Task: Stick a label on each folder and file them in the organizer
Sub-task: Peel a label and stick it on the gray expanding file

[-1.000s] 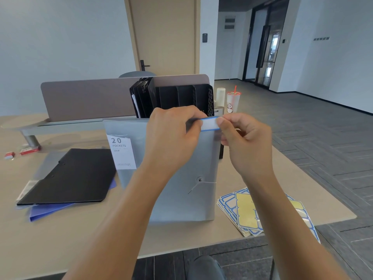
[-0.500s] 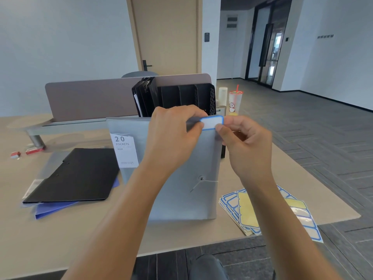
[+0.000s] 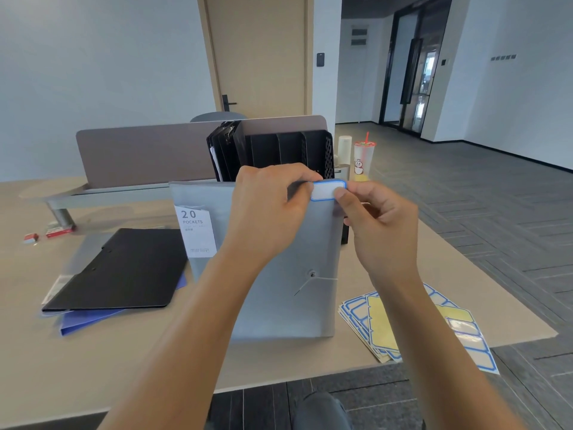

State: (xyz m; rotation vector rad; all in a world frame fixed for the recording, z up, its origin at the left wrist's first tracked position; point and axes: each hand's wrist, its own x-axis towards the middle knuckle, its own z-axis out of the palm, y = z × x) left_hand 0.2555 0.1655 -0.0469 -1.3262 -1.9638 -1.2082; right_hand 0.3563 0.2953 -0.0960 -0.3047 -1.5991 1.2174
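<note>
Nearest, below the right hand, a fanned stack of blue-bordered label sheets with yellow backing lies on the beige surface, some labels unused. Between both hands a grey plastic string-tie folder stands upright on its lower edge. The left hand curls over the folder's top edge, gripping it. The right hand's thumb and curled fingers pinch a white blue-bordered label at the folder's top right corner; whether it is fully pressed down I cannot tell. Left of the left hand, a flat black folder lies on a blue folder, neither showing a label. Beyond the hands stands the black mesh organizer, some black folders already in its left slots. So labelling looks midway, with filing of three folders left.
</note>
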